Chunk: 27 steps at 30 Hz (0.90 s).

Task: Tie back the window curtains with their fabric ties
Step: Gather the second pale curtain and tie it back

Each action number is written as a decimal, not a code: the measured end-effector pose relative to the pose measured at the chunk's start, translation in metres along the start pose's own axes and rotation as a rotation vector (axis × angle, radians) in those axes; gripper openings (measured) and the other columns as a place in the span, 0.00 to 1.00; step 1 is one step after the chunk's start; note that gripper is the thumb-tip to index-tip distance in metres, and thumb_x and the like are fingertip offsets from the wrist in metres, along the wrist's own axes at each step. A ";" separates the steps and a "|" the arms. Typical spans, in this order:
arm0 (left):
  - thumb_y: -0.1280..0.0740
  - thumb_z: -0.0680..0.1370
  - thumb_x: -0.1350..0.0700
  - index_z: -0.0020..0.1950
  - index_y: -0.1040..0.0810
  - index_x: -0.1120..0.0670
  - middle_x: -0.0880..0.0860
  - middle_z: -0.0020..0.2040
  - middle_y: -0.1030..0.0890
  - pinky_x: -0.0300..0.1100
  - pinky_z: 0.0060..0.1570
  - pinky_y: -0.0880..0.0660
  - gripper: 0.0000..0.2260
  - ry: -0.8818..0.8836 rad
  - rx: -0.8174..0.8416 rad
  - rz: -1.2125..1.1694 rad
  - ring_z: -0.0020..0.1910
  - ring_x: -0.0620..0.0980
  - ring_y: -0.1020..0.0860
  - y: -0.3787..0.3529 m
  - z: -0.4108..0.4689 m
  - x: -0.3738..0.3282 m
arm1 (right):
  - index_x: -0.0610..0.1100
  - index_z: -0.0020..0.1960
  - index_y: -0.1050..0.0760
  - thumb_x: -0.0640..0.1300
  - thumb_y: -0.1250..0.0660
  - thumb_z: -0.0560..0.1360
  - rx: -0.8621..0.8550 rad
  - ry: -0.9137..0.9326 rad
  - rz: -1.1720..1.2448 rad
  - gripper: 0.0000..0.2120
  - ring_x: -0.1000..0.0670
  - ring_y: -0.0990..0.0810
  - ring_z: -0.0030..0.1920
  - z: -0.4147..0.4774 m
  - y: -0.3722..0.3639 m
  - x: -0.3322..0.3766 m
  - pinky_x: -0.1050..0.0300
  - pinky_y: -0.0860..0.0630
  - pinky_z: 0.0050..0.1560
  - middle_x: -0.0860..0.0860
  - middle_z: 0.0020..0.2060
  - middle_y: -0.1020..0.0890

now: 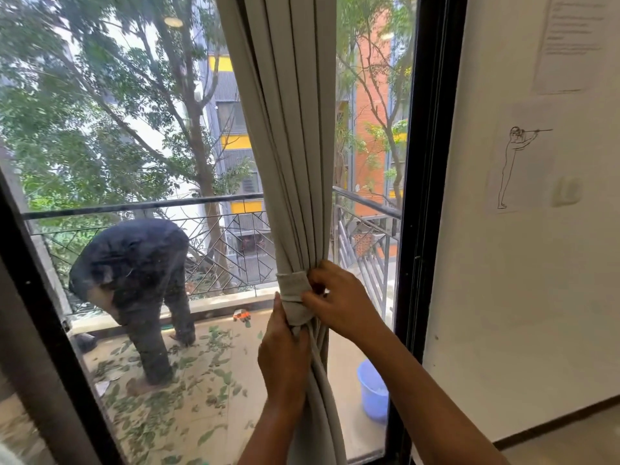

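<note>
Curtain [292, 146]: beige, gathered into one pleated bundle at centre, just in front of the glass and left of the black window frame [426, 162]. Tie [294, 293] wound round the bundle at its narrowest point.

Left hand [283, 354] clasped round the bundle just below the tie, fingers curled about the folds. Right hand [339, 302] at the tie's right edge, thumb and fingers pinching the band.

Beyond the glass, far left: person [134, 280] in dark clothes, bent over on a balcony. Railing [141, 204] behind, leaves [188, 391] strewn over the floor. Blue bucket [372, 387] near right, partly behind the right forearm. Small orange object [242, 316] by the far kerb, too blurred to identify.

Right: white wall [503, 297] with a line drawing [518, 162], and a blurred switch [567, 191] just beside it. Sheet [570, 41] above, cut by the top edge, text unreadable.

Tie's fastening hidden under the right fingers, and its far side out of sight. Curtain top and hem cut off.
</note>
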<state>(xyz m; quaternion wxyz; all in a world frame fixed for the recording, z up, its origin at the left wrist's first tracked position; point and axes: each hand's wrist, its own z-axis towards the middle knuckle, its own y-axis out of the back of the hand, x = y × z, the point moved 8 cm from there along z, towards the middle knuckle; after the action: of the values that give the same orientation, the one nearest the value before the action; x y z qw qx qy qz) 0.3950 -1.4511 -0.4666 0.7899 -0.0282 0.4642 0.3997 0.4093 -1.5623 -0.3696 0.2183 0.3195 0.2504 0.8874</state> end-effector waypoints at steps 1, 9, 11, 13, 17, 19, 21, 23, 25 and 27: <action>0.33 0.74 0.57 0.74 0.34 0.49 0.56 0.51 0.17 0.40 0.38 0.31 0.28 -0.050 0.002 0.019 0.45 0.58 0.19 0.002 0.004 0.002 | 0.46 0.37 0.26 0.56 0.42 0.66 -0.015 -0.021 0.050 0.14 0.50 0.26 0.38 -0.001 0.005 -0.008 0.52 0.27 0.38 0.53 0.36 0.28; 0.37 0.72 0.62 0.71 0.30 0.50 0.59 0.49 0.16 0.38 0.40 0.30 0.26 -0.283 0.131 0.053 0.43 0.60 0.18 0.011 0.043 0.026 | 0.49 0.35 0.30 0.44 0.34 0.71 -0.154 0.060 0.080 0.08 0.50 0.25 0.36 -0.017 0.041 -0.007 0.47 0.22 0.38 0.54 0.34 0.28; 0.41 0.72 0.56 0.70 0.32 0.41 0.57 0.50 0.16 0.43 0.44 0.25 0.27 -0.276 0.210 0.016 0.46 0.59 0.18 0.010 0.052 0.034 | 0.45 0.36 0.28 0.41 0.33 0.72 -0.180 0.047 0.146 0.07 0.52 0.24 0.38 -0.020 0.047 -0.006 0.58 0.21 0.39 0.52 0.35 0.27; 0.41 0.72 0.57 0.67 0.38 0.28 0.50 0.49 0.16 0.45 0.47 0.24 0.29 -0.215 0.352 -0.106 0.46 0.50 0.18 0.004 0.053 0.041 | 0.41 0.38 0.25 0.37 0.31 0.72 -0.154 -0.021 0.266 0.05 0.55 0.24 0.40 -0.019 0.045 -0.015 0.66 0.25 0.37 0.52 0.36 0.25; 0.30 0.74 0.53 0.70 0.46 0.30 0.40 0.58 0.20 0.42 0.50 0.22 0.35 -0.127 0.431 -0.258 0.53 0.40 0.20 0.000 0.031 0.037 | 0.45 0.48 0.22 0.42 0.33 0.76 0.054 -0.098 0.395 0.03 0.57 0.21 0.47 -0.014 0.015 -0.032 0.55 0.21 0.45 0.54 0.44 0.19; 0.27 0.71 0.49 0.73 0.43 0.37 0.42 0.68 0.29 0.36 0.56 0.25 0.36 -0.172 0.288 -0.308 0.63 0.38 0.26 0.013 0.019 0.026 | 0.48 0.52 0.22 0.49 0.35 0.76 0.132 -0.092 0.414 0.07 0.56 0.20 0.51 -0.014 0.002 -0.036 0.50 0.21 0.50 0.57 0.47 0.18; 0.30 0.73 0.46 0.69 0.32 0.48 0.48 0.65 0.27 0.34 0.59 0.29 0.27 -0.375 0.045 -0.179 0.64 0.43 0.28 0.035 0.012 0.002 | 0.48 0.52 0.22 0.54 0.37 0.74 0.146 -0.088 0.393 0.12 0.56 0.20 0.51 -0.013 -0.002 -0.038 0.47 0.21 0.52 0.57 0.47 0.18; 0.34 0.75 0.49 0.62 0.24 0.54 0.52 0.58 0.22 0.37 0.57 0.29 0.18 -0.574 -0.094 0.066 0.59 0.48 0.26 0.041 0.007 -0.024 | 0.45 0.51 0.23 0.52 0.36 0.74 0.141 -0.095 0.398 0.12 0.56 0.20 0.50 -0.009 -0.001 -0.041 0.44 0.21 0.51 0.54 0.46 0.18; 0.36 0.76 0.50 0.57 0.21 0.55 0.51 0.52 0.19 0.43 0.52 0.26 0.14 -0.629 -0.123 0.229 0.54 0.49 0.25 0.037 0.011 -0.036 | 0.47 0.49 0.23 0.49 0.36 0.73 0.143 -0.084 0.418 0.08 0.56 0.20 0.47 -0.006 0.000 -0.040 0.42 0.21 0.48 0.52 0.44 0.18; 0.36 0.76 0.50 0.55 0.20 0.54 0.49 0.51 0.19 0.46 0.47 0.24 0.13 -0.609 -0.107 0.302 0.52 0.50 0.25 0.029 0.019 -0.037 | 0.47 0.47 0.23 0.48 0.36 0.73 0.121 -0.072 0.450 0.07 0.53 0.20 0.46 -0.002 0.003 -0.040 0.40 0.22 0.46 0.50 0.43 0.18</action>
<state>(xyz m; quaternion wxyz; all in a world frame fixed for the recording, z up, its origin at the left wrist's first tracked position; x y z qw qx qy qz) 0.3801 -1.4457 -0.4177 0.8217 0.1199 0.1843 0.5259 0.4350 -1.5872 -0.3874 0.0043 0.4113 0.2179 0.8850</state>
